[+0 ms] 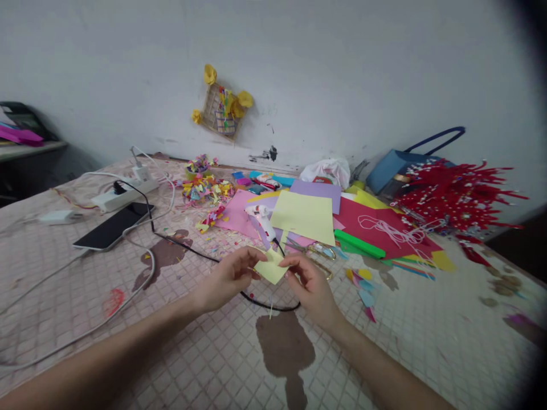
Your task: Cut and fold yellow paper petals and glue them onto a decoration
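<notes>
Between my two hands is a small piece of pale yellow paper (272, 269), held up over the table with one corner pointing down toward me. My left hand (228, 279) pinches its left side between thumb and fingers. On the right side, my right hand (310, 285) grips the paper in the same way. Just beyond the paper lies a white glue gun (264, 223), its black cord (269, 307) looping beneath my hands. Scissors with gold handles (320, 250) rest close to my right hand. A larger pale yellow sheet (303, 216) lies behind them.
Coloured sheets, a green stick (359, 244) and white string (395, 232) lie to the right, before a red beaded bundle (453, 196). Paper scraps (205, 191) are heaped at the back. On the left are a tablet (114, 226), a power strip (123, 195) and cables.
</notes>
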Demonstrator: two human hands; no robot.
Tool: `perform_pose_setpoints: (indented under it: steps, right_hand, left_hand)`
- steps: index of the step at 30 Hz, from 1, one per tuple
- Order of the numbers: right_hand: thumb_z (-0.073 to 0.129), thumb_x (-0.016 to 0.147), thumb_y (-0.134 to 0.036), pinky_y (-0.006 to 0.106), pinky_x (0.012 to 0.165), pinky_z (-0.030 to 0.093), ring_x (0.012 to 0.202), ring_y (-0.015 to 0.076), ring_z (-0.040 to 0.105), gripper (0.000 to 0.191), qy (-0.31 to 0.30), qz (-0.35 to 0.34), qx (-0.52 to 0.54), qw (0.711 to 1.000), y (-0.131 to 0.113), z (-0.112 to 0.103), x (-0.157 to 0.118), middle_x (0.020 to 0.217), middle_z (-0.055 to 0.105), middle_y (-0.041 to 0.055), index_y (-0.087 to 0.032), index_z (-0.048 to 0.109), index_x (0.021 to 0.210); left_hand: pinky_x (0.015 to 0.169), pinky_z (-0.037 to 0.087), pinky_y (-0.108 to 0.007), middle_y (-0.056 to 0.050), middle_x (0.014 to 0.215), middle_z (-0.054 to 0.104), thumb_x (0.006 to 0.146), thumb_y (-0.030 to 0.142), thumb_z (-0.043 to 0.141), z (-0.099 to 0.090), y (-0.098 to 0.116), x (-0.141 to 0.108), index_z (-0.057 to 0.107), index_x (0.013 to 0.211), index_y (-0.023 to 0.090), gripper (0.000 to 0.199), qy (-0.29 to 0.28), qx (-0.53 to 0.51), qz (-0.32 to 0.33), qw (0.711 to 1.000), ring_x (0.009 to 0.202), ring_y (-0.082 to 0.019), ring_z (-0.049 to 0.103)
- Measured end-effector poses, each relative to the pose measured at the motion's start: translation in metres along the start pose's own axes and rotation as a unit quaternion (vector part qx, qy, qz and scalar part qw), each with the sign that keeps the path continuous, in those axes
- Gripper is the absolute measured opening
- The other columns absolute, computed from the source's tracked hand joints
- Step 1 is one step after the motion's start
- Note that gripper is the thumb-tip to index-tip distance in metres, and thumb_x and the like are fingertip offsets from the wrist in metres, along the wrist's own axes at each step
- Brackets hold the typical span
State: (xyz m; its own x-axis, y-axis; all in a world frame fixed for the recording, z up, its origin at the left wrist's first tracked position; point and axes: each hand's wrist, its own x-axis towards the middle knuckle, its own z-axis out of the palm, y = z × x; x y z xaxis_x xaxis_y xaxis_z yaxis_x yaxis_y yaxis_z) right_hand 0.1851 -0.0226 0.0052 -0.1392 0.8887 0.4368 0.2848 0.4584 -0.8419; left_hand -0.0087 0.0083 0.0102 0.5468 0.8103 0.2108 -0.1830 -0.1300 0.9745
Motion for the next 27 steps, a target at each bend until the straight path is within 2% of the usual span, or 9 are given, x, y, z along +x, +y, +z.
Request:
perform_pose_setpoints:
  steps: [4,10,14,19,27]
  right_hand:
    - [0.048,0.078,-0.011,0.027,0.072,0.043,0.085,0.0168,0.055,0.019,0.004,0.01,0.017,1.0,0.0014,0.0007,-0.0011,0.091,0.057,0.0034,-0.021,0.058,0.091]
    - [0.05,0.078,-0.01,0.028,0.075,0.041,0.086,0.0173,0.054,0.018,0.003,0.022,0.04,0.999,-0.0003,0.0009,-0.0017,0.091,0.055,0.0031,-0.022,0.057,0.089]
    - [0.051,0.078,-0.011,0.028,0.075,0.041,0.085,0.0171,0.053,0.016,-0.003,0.014,0.049,0.999,-0.0012,0.0018,-0.0016,0.089,0.054,0.0028,-0.022,0.056,0.088]
    - [0.052,0.078,-0.01,0.026,0.072,0.041,0.082,0.0159,0.052,0.015,-0.028,0.018,0.074,0.997,0.0008,0.0026,-0.002,0.088,0.053,0.002,-0.022,0.055,0.087]
    - [0.054,0.077,-0.01,0.03,0.076,0.041,0.085,0.0182,0.053,0.015,-0.026,-0.014,0.018,0.999,-0.002,0.0032,-0.005,0.089,0.056,0.0033,-0.022,0.058,0.085]
  left_hand:
    - [0.079,0.044,-0.031,-0.005,0.093,0.059,0.069,0.002,0.05,0.0019,-0.0032,-0.0023,0.055,0.096,0.016,0.03,0.001,0.07,-0.01,0.997,0.087,-0.016,0.057]
    - [0.077,0.044,-0.03,-0.005,0.092,0.057,0.075,0.01,0.054,0.0043,0.0004,-0.0026,0.052,0.094,0.016,0.02,0.027,0.075,0.005,0.997,0.084,-0.016,0.057]
    - [0.075,0.045,-0.029,-0.006,0.094,0.057,0.075,0.009,0.053,0.0032,0.0003,-0.0024,0.052,0.095,0.016,0.021,0.012,0.085,0.018,0.996,0.084,-0.015,0.056]
    - [0.078,0.044,-0.029,-0.006,0.094,0.059,0.073,0.007,0.055,0.0027,-0.0036,-0.0042,0.056,0.094,0.016,0.023,0.008,0.148,0.034,0.988,0.085,-0.016,0.056]
    - [0.077,0.043,-0.029,-0.005,0.089,0.06,0.071,0.008,0.057,0.0046,-0.0063,-0.0051,0.057,0.091,0.017,0.022,0.042,0.207,0.064,0.975,0.084,-0.016,0.055]
